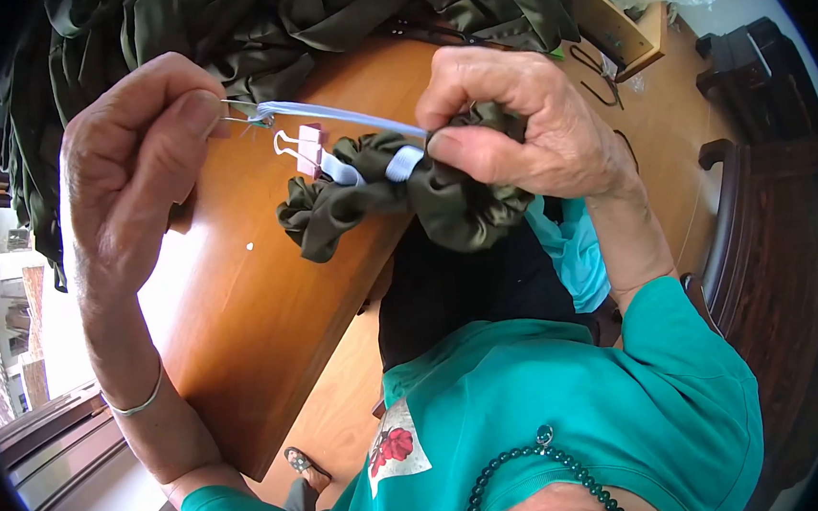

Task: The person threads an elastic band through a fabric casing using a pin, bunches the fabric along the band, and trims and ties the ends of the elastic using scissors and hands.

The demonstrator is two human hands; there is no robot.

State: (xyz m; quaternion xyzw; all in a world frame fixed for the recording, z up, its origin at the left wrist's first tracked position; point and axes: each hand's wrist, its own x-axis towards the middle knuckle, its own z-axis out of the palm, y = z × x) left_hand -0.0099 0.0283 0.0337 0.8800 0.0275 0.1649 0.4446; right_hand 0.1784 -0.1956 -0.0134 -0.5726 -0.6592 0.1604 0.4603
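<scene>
Green fabric tube [361, 200]: soft, light, slippery, we judge; grip by folds [463, 215], as right hand [533, 121] pinches; left hand [133, 162] pinches wire [239, 103]

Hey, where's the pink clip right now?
In the head view, the pink clip is left of centre, between the left hand and right hand, at the pale elastic's end beside the gathered green fabric.

the gathered cloth [468, 217] at centre is dark olive green, matching the heaped fabric [256, 18] across the top of the frame. the elastic band [340, 117] is pale lavender-blue, the clip [309, 150] pink, the tabletop [250, 316] warm orange-brown. lower down, the teal shirt [572, 377] bears a red flower [392, 446] on off-white; the necklace beads [511, 456], small in view, look dark green, perhaps black.
</scene>
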